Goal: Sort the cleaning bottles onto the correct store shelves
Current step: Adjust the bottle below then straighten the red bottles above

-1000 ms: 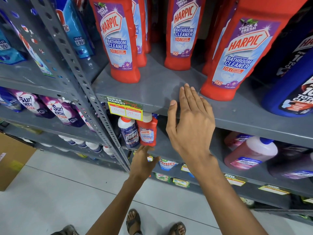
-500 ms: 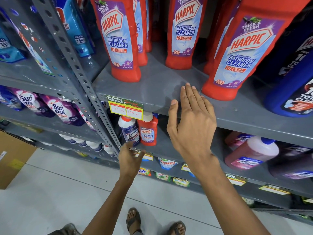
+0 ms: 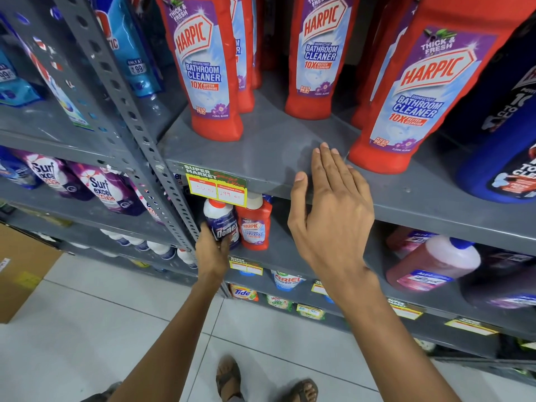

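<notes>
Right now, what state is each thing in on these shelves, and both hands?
Domex bottle: upright, capped, gripped by left hand.
Small Harpic bottle: upright, beside Domex, untouched.
Big Harpic bottles: upright on upper shelf.
Pink bottle: lying on its side.
Right hand: open, empty.

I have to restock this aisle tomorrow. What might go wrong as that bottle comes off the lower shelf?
1. The left hand grips the Domex bottle right beside the small Harpic bottle; pulling it may topple the Harpic.
2. The price tag hangs just above both caps and may snag.
</notes>
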A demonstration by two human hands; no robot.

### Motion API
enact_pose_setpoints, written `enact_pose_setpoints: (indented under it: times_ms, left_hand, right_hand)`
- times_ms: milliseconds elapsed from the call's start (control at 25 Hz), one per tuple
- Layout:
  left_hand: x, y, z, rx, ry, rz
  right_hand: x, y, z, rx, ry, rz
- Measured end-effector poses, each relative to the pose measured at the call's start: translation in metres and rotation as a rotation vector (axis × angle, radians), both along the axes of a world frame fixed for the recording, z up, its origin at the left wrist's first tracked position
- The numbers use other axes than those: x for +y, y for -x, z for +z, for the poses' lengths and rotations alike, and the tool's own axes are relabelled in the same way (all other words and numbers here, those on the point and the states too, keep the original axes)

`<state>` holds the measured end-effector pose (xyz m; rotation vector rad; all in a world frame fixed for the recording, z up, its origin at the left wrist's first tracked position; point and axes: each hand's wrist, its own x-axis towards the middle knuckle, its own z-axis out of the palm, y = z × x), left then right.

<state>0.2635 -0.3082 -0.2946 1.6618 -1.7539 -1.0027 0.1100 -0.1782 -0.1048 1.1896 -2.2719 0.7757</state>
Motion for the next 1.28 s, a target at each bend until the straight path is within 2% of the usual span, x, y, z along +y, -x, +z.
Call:
enact_pose_setpoints:
  times_ms: [640,840,1040,1160,1280]
  left_hand:
    - [-0.02,0.013,0.0,0.034,-0.033,0.014]
    - [0.006,0.012,-0.012,0.073,-0.095,0.08]
    - [0.017,0.027,-0.015,0.229,-0.15,-0.024]
    - [0.008,0.028,-0.021,0.231,-0.156,-0.114]
    - [-0.002,0.025,-0.027,0.3,-0.25,-0.174]
  right_hand:
    - [-0.002,0.001,-0.004,0.017,0.033,0.0]
    - [-0.002,0.001,-0.004,0.021,0.037,0.003]
    - [-0.002,0.002,-0.005,0.01,0.035,0.015]
    - [-0.001,0.001,-0.005,0.0,0.038,0.033]
    - [-0.003,0.002,-0.007,-0.009,0.058,0.044]
